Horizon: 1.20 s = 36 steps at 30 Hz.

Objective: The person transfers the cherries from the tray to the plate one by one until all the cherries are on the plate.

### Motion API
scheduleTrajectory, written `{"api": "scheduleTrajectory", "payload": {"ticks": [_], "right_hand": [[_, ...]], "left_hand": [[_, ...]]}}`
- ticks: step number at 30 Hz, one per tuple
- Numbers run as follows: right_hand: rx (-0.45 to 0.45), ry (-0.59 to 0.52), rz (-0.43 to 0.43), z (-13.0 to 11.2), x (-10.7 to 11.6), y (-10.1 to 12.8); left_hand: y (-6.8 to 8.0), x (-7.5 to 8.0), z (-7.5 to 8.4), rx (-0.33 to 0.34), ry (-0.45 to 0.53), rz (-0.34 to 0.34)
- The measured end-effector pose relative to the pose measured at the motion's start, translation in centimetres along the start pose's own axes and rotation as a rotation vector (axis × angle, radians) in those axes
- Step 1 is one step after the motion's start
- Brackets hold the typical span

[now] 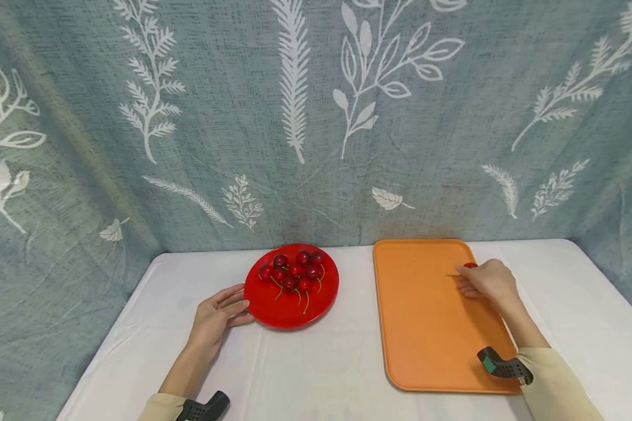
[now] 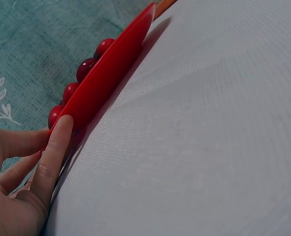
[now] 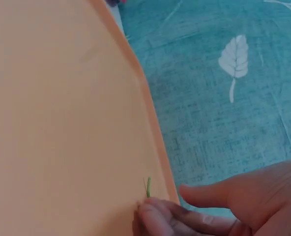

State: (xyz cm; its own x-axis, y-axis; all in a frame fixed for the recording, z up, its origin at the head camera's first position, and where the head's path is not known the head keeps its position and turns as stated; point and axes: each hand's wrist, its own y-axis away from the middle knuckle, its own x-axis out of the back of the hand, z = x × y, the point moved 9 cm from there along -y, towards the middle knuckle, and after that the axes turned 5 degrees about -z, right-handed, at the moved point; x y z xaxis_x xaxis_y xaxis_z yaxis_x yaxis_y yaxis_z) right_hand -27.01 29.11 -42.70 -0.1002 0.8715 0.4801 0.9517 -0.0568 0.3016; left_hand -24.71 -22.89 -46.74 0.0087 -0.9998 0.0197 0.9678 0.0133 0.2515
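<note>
A red plate (image 1: pixel 289 316) on the left of the white table carries several dark-red cherries (image 1: pixel 296 269) with stems. At its left rim is my left hand (image 1: pixel 213 316), holding the edge between thumb and fingers; the left wrist view shows one digit pressed to the plate's outer side (image 2: pixel 103 81). Over the upper right edge of an orange tray (image 1: pixel 426 327), my right hand (image 1: pixel 488 282) pinches a red cherry (image 1: pixel 470 265), mostly covered by the fingers. Its green stem (image 3: pixel 148 187) pokes out past the fingertips in the right wrist view.
A white cloth (image 1: pixel 342 362) covers the table under plate and tray. Behind it hangs a blue-green curtain (image 1: pixel 316 204) with white leaf prints. My right forearm crosses the tray's right edge.
</note>
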Motion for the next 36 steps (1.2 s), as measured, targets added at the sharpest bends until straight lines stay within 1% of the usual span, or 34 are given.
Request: {"api": "scheduleTrajectory", "payload": {"ticks": [2, 5, 7, 11, 13, 18, 27, 36], "right_hand": [[-0.011, 0.098, 0.04, 0.1, 0.5, 0.0], [-0.004, 0.215, 0.075, -0.1, 0.8, -0.2], [0.003, 0.291, 0.117, -0.4, 1.2, -0.3], [-0.014, 0.416, 0.195, -0.9, 2.1, -0.5], [-0.02, 0.434, 0.216, -0.8, 2.4, -0.6], [-0.008, 0.442, 0.236, -0.8, 2.7, -1.1], [-0.028, 0.41, 0.227, -0.6, 2.3, -1.4], [0.037, 0.478, 0.24, -1.5, 1.8, -1.4]], "left_hand": [[0.0, 0.0, 0.0, -0.001, -0.001, 0.001], [0.0, 0.0, 0.0, -0.005, -0.004, 0.002], [0.1, 0.1, 0.0, -0.006, -0.004, 0.004], [0.0, 0.0, 0.0, -0.005, 0.006, 0.004], [-0.1, 0.0, 0.0, -0.007, 0.005, 0.002], [-0.2, 0.1, -0.1, -0.017, -0.007, 0.001], [-0.2, 0.2, -0.3, -0.023, -0.005, -0.004], [-0.1, 0.2, -0.2, -0.012, -0.008, -0.003]]}}
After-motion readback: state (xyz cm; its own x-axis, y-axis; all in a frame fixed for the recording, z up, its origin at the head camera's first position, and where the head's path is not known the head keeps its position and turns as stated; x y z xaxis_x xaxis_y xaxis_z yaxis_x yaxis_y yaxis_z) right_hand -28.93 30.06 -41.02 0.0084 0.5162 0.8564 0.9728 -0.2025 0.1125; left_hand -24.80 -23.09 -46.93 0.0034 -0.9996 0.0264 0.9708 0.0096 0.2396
